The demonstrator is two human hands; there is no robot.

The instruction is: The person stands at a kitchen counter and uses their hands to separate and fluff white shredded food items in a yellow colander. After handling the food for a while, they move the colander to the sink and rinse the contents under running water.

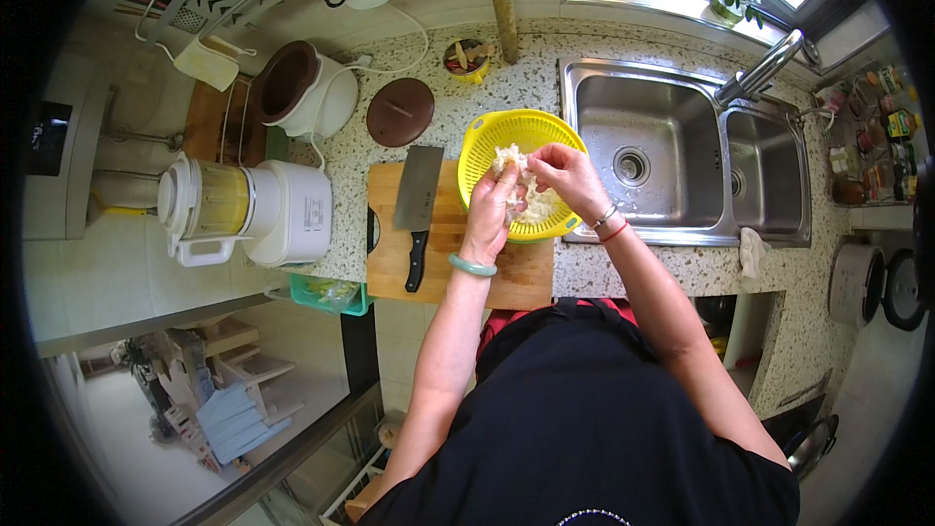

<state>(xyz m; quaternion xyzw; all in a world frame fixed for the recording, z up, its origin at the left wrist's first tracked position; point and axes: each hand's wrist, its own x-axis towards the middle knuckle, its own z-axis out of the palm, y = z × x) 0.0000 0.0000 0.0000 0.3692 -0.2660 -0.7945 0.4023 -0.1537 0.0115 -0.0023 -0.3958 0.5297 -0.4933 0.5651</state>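
Observation:
Over a yellow colander my two hands meet, with a clump of whitish, ragged food between them. My left hand, a green bangle at its wrist, is closed on the clump from below. My right hand pinches at the clump's right side with thumb and fingers. More whitish pieces lie in the colander, partly hidden by my hands. Their exact kind cannot be made out. The colander rests partly on a wooden cutting board, where a cleaver with a black handle lies to the left.
A double steel sink with a tap is on the right. To the left stand a white blender and a white pot with a brown inside. A brown lid and a small yellow bowl sit behind the board.

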